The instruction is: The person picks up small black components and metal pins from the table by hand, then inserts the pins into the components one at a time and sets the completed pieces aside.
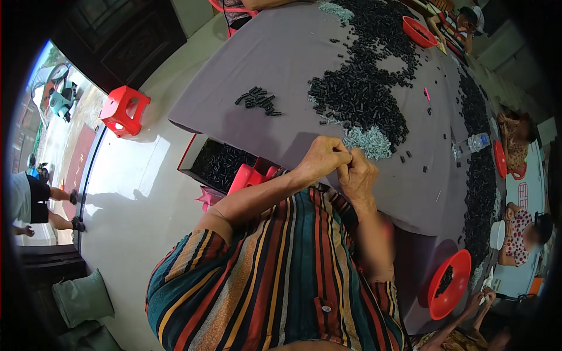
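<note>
My left hand and my right hand meet in front of my chest, over the near edge of the cloth-covered table. Both are closed in a pinch, fingertips close together; whatever lies between them is too small or hidden to make out. Just beyond my fingers lies a heap of pale blue-green small pieces. It borders a large pile of short black cylindrical parts. A smaller group of the same black parts rests apart, farther left on the cloth.
Under the table's left edge stands a box of black parts beside a red stool. Another red stool is near the doorway. Red basins and a clear bottle are on the right, where several other people sit working.
</note>
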`<act>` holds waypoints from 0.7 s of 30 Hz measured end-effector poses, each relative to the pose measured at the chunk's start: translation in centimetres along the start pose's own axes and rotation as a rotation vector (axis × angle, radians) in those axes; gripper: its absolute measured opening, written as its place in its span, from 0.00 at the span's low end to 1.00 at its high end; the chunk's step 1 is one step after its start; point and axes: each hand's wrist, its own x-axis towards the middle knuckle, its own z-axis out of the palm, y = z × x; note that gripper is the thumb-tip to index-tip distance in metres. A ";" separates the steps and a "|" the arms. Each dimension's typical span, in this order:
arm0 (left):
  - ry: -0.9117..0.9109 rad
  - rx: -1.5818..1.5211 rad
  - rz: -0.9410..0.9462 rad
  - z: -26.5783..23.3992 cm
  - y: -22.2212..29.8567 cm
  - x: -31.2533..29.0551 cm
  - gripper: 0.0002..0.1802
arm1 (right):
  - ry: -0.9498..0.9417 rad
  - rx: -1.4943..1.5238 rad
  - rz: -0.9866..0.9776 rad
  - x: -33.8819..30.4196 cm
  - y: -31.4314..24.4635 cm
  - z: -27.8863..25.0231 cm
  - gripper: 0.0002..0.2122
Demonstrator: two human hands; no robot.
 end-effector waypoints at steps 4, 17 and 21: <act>0.032 0.066 0.018 -0.2 -0.3 0.6 0.06 | -0.207 0.025 0.090 1.2 -0.4 -1.8 0.15; 0.624 1.328 0.328 -10.7 -1.8 5.1 0.07 | -0.166 -0.483 0.452 0.1 11.5 -5.6 0.07; 0.683 1.362 0.214 -12.7 -2.9 5.8 0.06 | -0.143 -0.488 0.446 -0.2 12.8 -5.1 0.06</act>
